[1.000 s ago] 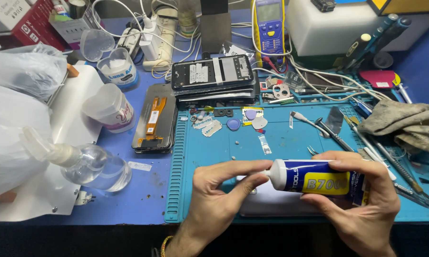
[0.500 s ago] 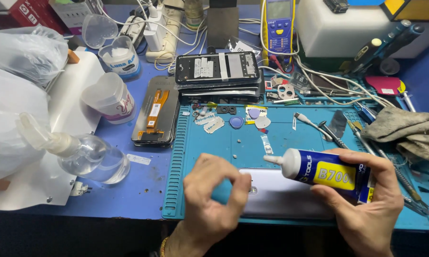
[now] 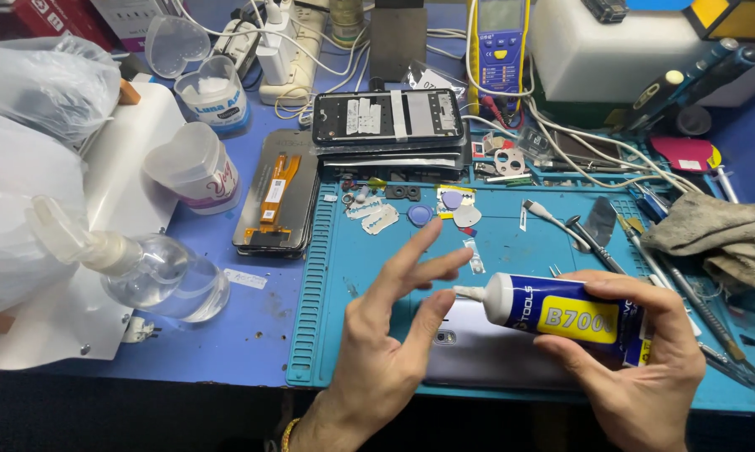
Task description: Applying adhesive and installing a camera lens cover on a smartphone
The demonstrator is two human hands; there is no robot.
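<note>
Glue tube (image 3: pixel 562 316): blue w/ yellow label, white nozzle, in right hand (image 3: pixel 637 368).

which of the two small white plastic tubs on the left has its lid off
The far white tub with the blue label: its top is open, and a clear heart-shaped lid lies beside it. The nearer tub with the reddish label is closed.

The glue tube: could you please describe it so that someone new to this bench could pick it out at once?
Start at the teal work mat covering the right half of the blue bench. At its near edge, the right hand grips a glue tube lying sideways, nozzle towards the open left hand. It is the only blue tube with a yellow label and a white neck.
</note>
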